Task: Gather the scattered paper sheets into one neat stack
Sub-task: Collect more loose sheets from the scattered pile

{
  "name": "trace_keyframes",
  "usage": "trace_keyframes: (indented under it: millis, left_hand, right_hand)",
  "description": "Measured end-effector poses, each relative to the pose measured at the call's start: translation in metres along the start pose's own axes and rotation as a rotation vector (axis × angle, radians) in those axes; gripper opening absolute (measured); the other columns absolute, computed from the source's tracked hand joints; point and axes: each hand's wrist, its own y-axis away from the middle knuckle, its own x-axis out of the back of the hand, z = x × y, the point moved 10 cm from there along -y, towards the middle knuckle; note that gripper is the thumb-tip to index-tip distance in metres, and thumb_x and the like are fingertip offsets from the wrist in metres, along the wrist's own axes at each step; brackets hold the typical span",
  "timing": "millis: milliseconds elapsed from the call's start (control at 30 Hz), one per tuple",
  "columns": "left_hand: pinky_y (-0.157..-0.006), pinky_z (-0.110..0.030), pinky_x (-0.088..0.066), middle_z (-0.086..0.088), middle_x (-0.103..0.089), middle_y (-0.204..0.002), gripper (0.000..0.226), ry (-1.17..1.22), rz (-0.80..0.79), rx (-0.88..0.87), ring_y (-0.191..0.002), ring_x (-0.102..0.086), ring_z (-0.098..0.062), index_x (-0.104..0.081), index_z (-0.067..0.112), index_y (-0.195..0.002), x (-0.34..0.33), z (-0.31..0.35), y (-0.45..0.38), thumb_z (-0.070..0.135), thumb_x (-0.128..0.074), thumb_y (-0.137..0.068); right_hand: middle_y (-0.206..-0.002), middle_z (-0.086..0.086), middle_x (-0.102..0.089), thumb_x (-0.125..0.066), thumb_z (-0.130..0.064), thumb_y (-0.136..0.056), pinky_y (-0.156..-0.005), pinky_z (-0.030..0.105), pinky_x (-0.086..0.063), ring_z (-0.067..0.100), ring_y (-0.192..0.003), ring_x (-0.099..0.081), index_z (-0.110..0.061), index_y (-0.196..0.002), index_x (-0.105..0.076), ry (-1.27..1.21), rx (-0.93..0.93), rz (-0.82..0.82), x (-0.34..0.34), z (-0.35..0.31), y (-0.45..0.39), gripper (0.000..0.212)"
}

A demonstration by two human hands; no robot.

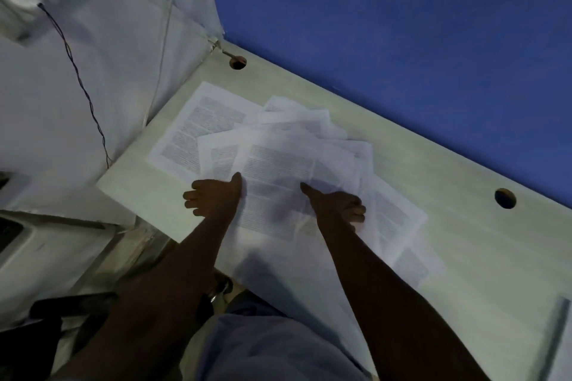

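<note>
Sitting fanned across the pale bench (464, 195), well short of one pile: printed paper sheets (278, 164), overlapping and skewed at differing angles.

Left hand (213, 198) lying flat at the fan's 9 o'clock edge, fingers spread, thumb touching the margin of the top sheet (272, 195) — nothing pinched. Right hand (337, 204) pressing down on the paper at about 4 o'clock of that top sheet, forefinger extended toward 10 o'clock, remaining fingers curled; whether any sheet is being gripped cannot be told.

Bracketing the top sheet from both sides, its long axis running roughly 12 to 6. Lying farthest out: a sheet at 10 o'clock (198, 127), long axis tilted toward 1 o'clock, nearer the left hand; two more trailing toward 4 o'clock (399, 219), nearer the right. Judged: sweeping the outliers inward, then squaring the edges.
</note>
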Motion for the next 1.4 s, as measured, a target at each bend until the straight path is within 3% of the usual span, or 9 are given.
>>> trace_keyframes:
  millis: [133,267,500,767,967,1133,1267,1333,1400]
  left_hand:
    - [-0.110,-0.056,-0.034,-0.031,-0.039,-0.146,0.101,-0.064,0.024,-0.072,-0.134,-0.041,-0.048,-0.040,-0.002,-0.138,-0.005,0.015,-0.009,0.068,-0.073,-0.073]
    - [-0.103,-0.054,-0.036,-0.026,-0.050,-0.131,0.085,-0.231,0.117,-0.279,-0.123,-0.046,-0.044,-0.052,0.005,-0.123,-0.004,0.039,-0.008,0.072,-0.069,-0.074]
    - [-0.089,-0.048,-0.046,-0.021,-0.053,-0.123,0.087,-0.260,-0.017,-0.677,-0.113,-0.050,-0.040,-0.055,0.002,-0.127,-0.031,0.093,0.003,0.069,-0.073,-0.075]
    - [-0.110,-0.048,-0.042,-0.024,-0.046,-0.148,0.118,-0.247,-0.333,-0.523,-0.137,-0.046,-0.042,-0.032,-0.002,-0.149,-0.053,0.116,-0.022,0.073,-0.077,-0.069]
    - [-0.106,-0.048,-0.049,-0.015,-0.058,-0.140,0.124,-0.236,-0.392,-0.568,-0.128,-0.056,-0.037,-0.049,0.013,-0.142,-0.065,0.119,-0.034,0.092,-0.065,-0.048]
    - [-0.103,-0.043,-0.049,-0.007,-0.062,-0.136,0.082,-0.073,-0.452,-0.737,-0.126,-0.057,-0.029,-0.048,0.015,-0.142,-0.049,0.138,0.002,0.038,-0.087,-0.075]
    - [-0.102,-0.043,-0.054,0.004,-0.069,-0.115,0.060,0.127,-0.711,-0.719,-0.113,-0.066,-0.020,-0.061,0.019,-0.130,-0.053,0.136,0.018,0.013,-0.085,-0.076]
    - [-0.105,-0.046,-0.053,0.006,-0.071,-0.113,0.058,0.217,-0.820,-0.695,-0.107,-0.067,-0.012,-0.063,0.016,-0.131,-0.050,0.137,0.023,0.002,-0.081,-0.078]
    - [-0.106,-0.051,-0.052,-0.004,-0.072,-0.124,0.067,0.276,-0.913,-0.690,-0.115,-0.067,-0.022,-0.061,0.011,-0.137,-0.042,0.140,0.030,0.003,-0.082,-0.074]
  right_hand:
    - [-0.171,0.025,0.004,-0.082,-0.078,-0.058,-0.125,0.061,-0.010,0.043,-0.159,0.001,0.000,-0.162,0.006,0.066,0.003,0.034,-0.012,-0.016,-0.006,0.157]
    - [-0.164,0.024,-0.025,-0.088,-0.071,-0.057,-0.122,0.057,-0.025,0.042,-0.152,-0.026,-0.003,-0.157,-0.016,0.090,0.094,0.097,-0.010,-0.030,-0.012,0.140]
    - [-0.150,0.019,-0.034,-0.089,-0.069,-0.056,-0.111,0.056,-0.038,0.038,-0.140,-0.035,-0.014,-0.145,-0.033,0.164,0.227,0.098,-0.012,-0.058,-0.008,0.119]
    - [-0.151,0.020,-0.035,-0.096,-0.051,-0.062,-0.112,0.051,-0.046,0.040,-0.139,-0.043,-0.006,-0.149,-0.027,-0.009,0.295,-0.046,-0.020,-0.072,-0.013,0.120]
    - [-0.148,0.015,-0.049,-0.095,-0.033,-0.071,-0.109,0.046,-0.046,0.035,-0.137,-0.049,-0.009,-0.149,-0.027,-0.130,0.368,-0.163,-0.025,-0.073,-0.012,0.106]
    - [-0.151,0.010,-0.044,-0.095,-0.029,-0.071,-0.109,0.042,-0.044,0.031,-0.140,-0.044,-0.013,-0.154,-0.025,-0.250,0.398,-0.283,-0.038,-0.077,-0.006,0.110]
    - [-0.144,0.008,-0.056,-0.095,-0.031,-0.068,-0.096,0.038,-0.049,0.028,-0.130,-0.054,-0.013,-0.149,-0.045,-0.310,0.387,-0.326,-0.043,-0.076,-0.004,0.097]
    - [-0.138,0.006,-0.063,-0.097,-0.040,-0.060,-0.096,0.040,-0.052,0.029,-0.127,-0.058,-0.016,-0.142,-0.055,-0.369,0.372,-0.346,-0.043,-0.074,-0.004,0.095]
    - [-0.139,0.003,-0.062,-0.094,-0.061,-0.042,-0.105,0.047,-0.051,0.029,-0.129,-0.056,-0.023,-0.143,-0.054,-0.394,0.394,-0.326,-0.039,-0.074,-0.003,0.116]
